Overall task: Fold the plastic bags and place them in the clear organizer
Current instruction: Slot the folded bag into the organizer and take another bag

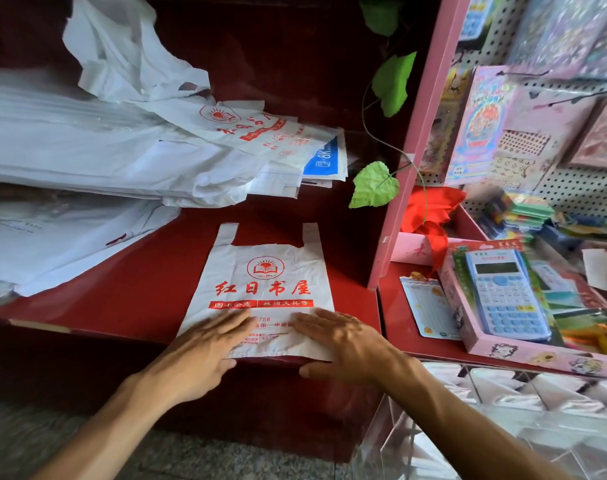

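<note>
Fingers of both hands lie straight and slightly spread, pressing the near hem of the white vest-style plastic bag with red printing [260, 289], left hand [205, 348] and right hand [336, 344] equally near. The bag lies flat on the dark red counter [129, 292], long axis running away from the person, handles at the far end, so the fold likely goes along that axis. Print reads 红日书屋. The clear acrylic organizer [496, 403] stands lower right.

A dark red counter [149, 289] is carrying a white plastic bag [260, 282] lying flat near its front edge (red print facing up), while a loose heap of white bags [104, 150] is sprawling across its left and back part.
</note>
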